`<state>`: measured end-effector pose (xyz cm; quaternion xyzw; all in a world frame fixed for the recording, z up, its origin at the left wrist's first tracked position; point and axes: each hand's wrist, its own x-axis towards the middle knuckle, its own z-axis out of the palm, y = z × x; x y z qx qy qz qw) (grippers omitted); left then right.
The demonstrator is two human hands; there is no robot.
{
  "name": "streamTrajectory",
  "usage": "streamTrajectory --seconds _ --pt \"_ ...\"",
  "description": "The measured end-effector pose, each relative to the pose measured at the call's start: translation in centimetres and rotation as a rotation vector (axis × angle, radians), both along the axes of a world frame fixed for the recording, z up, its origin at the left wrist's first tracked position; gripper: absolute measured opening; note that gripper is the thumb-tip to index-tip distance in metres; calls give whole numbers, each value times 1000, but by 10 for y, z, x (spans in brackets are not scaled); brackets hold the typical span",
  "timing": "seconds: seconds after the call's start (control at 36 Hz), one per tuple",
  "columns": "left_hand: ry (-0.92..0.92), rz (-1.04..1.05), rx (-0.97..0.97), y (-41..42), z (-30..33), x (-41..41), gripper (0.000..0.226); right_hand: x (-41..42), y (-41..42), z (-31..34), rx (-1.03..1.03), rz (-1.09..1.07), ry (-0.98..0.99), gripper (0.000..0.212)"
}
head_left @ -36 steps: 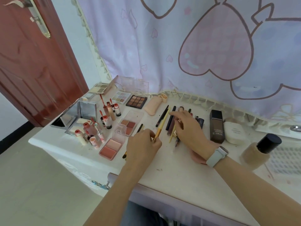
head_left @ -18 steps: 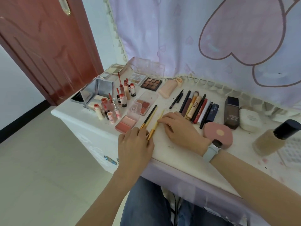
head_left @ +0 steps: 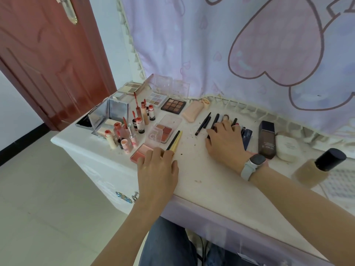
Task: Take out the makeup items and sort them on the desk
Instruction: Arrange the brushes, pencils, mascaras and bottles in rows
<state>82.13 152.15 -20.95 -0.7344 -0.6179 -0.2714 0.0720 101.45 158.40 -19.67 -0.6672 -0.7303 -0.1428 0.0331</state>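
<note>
**Op A:** From my feed, biggest first: the white desk with the lace-edged cover (head_left: 201, 169) is mostly laid out. Far side, the square dark-brown eyeshadow palette (head_left: 173, 105); on the right, the tall dark rectangular foundation bottle (head_left: 266, 139).

**Op B:** And the groups?

**Op A:** The cluster of red-capped lip tubes (head_left: 132, 129) stands upright near the left corner, and the row of slim black pencils and liners (head_left: 206, 122) lies side by side in the middle. I'd judge sorting nearly done; only lining things up looks left. I can't see any bag or box they came from.

**Op B:** Hands?

**Op A:** The left hand (head_left: 157, 167) rests knuckles-up over the near ends of the two brushes with yellow and black handles (head_left: 175, 140), just beside the pink blush compact (head_left: 141, 153). I can't tell if it pinches them. The right hand (head_left: 225, 144) lies flat, fingers spread, pressing on the pencil row.
</note>
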Motion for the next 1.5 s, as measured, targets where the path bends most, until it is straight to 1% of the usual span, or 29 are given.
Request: streamTrajectory --seconds 0.08,0.19,0.22,0.25,0.31,0.39,0.5,0.58,0.67,0.72,0.78,0.81,0.83,0.86,0.94,0.97,1.03,1.08,1.11,1.19,1.28,1.33,1.42,1.5 --pt "-16 -119 35 4 1 15 19 -1 -4 -4 -3 31 -58 35" --pt "-60 -308 5 4 -5 36 10 -3 -15 -7 62 113 -46 17" --pt "-68 -333 -13 3 -7 39 16 -2 -18 -8 84 150 -35 15" --pt "-77 -353 -32 3 -10 43 24 -1 -22 -9 105 187 -30 17" --pt "-109 -364 -61 3 -17 46 30 3 -28 -11 136 242 -3 24" --pt "-177 -341 -82 4 -24 44 30 10 -33 -11 132 305 83 28" --pt "-225 -348 -130 3 -23 43 33 14 -35 -9 97 369 142 23" --pt "-253 -343 -147 3 -22 41 35 13 -36 -8 122 430 142 12" --pt "-262 -331 -168 3 -22 41 31 12 -37 -2 134 479 161 28" --pt "-295 -321 -208 3 -19 41 28 11 -38 3 198 529 207 28" --pt "-349 -307 -261 4 -15 42 35 10 -39 8 310 568 313 25" --pt "-374 -301 -269 4 -13 43 39 9 -40 12 364 570 404 23" --pt "-386 -305 -258 5 -12 45 44 7 -42 16 403 545 525 22" --pt "-396 -321 -232 6 -11 48 47 5 -44 21 412 499 688 19" --pt "-449 -365 -193 7 -8 61 60 -4 -52 33 335 267 1245 6" --pt "-460 -377 -163 7 -8 65 61 -5 -53 35 309 201 1374 8" --pt "-480 -394 -103 8 -7 73 54 -5 -53 34 276 132 1520 11" --pt "-512 -407 -62 9 -5 79 46 -3 -54 32 249 110 1597 16" --pt "-522 -405 -48 9 -4 81 44 -2 -54 31 236 103 1602 19" --pt "-502 -384 24 10 -4 82 37 3 -57 31 197 118 1523 20" --pt "-475 -370 54 10 -3 80 34 8 -58 33 159 163 1497 13" --pt "-478 -368 45 11 -2 78 34 9 -58 31 151 158 1526 12" --pt "-521 -382 23 11 0 77 35 11 -58 30 129 143 1623 14" --pt "-558 -397 -97 10 1 77 39 15 -54 32 143 120 1669 13"
